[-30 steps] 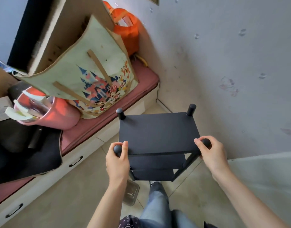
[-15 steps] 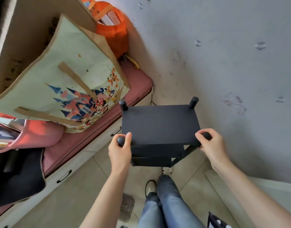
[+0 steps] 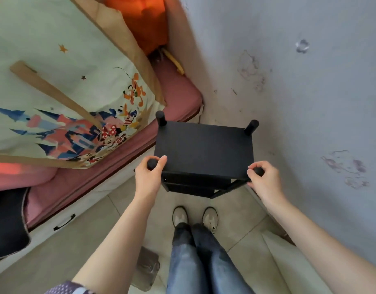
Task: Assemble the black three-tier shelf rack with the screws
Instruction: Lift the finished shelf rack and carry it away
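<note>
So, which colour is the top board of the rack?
Matt black top board, clearest in the head view.

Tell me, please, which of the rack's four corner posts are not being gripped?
The two far posts, back-left and back-right, stand free; each hand grips a near one.

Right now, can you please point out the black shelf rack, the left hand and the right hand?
black shelf rack (image 3: 204, 151), head view, on its bare top board.
left hand (image 3: 148, 177), head view, on the back of the hand.
right hand (image 3: 264, 180), head view, on the back of the hand.
</note>
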A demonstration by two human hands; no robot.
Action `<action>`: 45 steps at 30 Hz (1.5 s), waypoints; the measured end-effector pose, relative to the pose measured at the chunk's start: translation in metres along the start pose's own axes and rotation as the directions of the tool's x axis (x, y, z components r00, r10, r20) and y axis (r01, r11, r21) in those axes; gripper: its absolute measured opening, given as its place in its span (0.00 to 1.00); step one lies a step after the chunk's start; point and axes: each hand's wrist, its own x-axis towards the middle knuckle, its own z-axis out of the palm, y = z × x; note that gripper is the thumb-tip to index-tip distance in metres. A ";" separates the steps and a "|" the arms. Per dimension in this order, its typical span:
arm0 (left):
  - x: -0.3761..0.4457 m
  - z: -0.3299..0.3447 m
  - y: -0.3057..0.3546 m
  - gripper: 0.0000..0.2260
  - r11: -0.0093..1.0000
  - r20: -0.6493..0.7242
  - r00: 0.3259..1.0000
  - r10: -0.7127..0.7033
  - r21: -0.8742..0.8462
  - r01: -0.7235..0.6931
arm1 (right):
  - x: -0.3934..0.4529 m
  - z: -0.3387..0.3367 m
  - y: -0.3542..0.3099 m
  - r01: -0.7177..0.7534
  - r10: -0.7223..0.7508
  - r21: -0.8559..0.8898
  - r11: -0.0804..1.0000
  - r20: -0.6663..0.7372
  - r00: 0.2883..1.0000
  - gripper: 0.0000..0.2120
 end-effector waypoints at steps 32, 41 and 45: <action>0.088 0.035 -0.090 0.05 0.997 0.034 0.998 -0.058 0.050 0.056 | 0.051 0.071 0.064 -0.175 0.203 -0.193 0.965 0.139 0.969 0.30; 0.075 0.028 -0.104 0.10 0.993 -0.021 0.994 -0.111 0.035 0.112 | 0.089 0.048 0.028 0.050 -0.044 -0.161 0.986 0.039 0.998 0.24; 0.075 0.029 -0.106 0.14 0.990 -0.016 0.990 -0.137 0.014 0.137 | 0.110 0.055 0.020 0.142 -0.104 -0.321 0.936 0.132 0.986 0.23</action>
